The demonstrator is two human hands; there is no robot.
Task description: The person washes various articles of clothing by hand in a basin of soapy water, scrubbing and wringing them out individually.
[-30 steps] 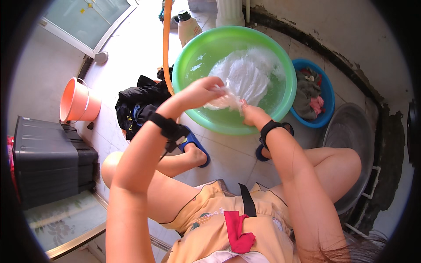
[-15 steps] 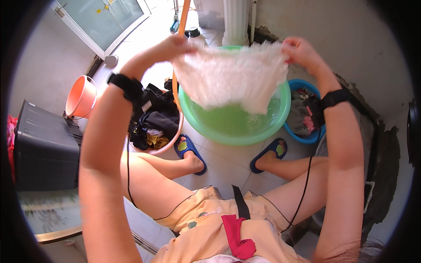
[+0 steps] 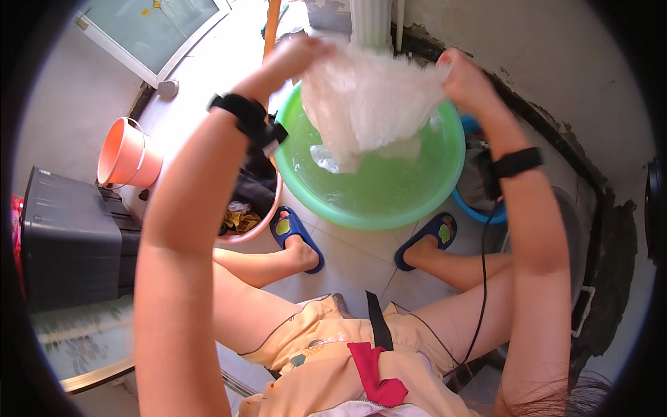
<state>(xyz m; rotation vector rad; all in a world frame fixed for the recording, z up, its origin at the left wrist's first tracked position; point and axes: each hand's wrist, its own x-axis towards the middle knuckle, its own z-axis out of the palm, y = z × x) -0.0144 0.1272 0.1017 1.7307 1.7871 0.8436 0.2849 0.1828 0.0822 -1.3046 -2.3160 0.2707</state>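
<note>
A thin, wet white cloth [image 3: 368, 104] hangs spread between my two raised hands, above the large green basin [image 3: 379, 222] of water. My left hand [image 3: 302, 55] is closed on its upper left corner, and my right hand [image 3: 464, 75] pinches the upper right corner. Both hands are somewhat smeared by motion. The cloth's lower part hangs over the water and hides the basin's far side. Whether it is a garment or a plain piece of fabric cannot be made out.
Dark clothes [image 3: 257, 184] fill a pink basin left of the green one, partly behind my left arm. A blue basin [image 3: 479, 215] with laundry stands at the right. Further left are an orange bucket [image 3: 132, 153] and a dark grey box [image 3: 69, 240]. An orange pole [image 3: 271, 28] rises behind.
My left hand has moved right and slightly up, bringing the two hands closer together. The cloth has bunched into folds and swung, and more of the green basin's water shows.
</note>
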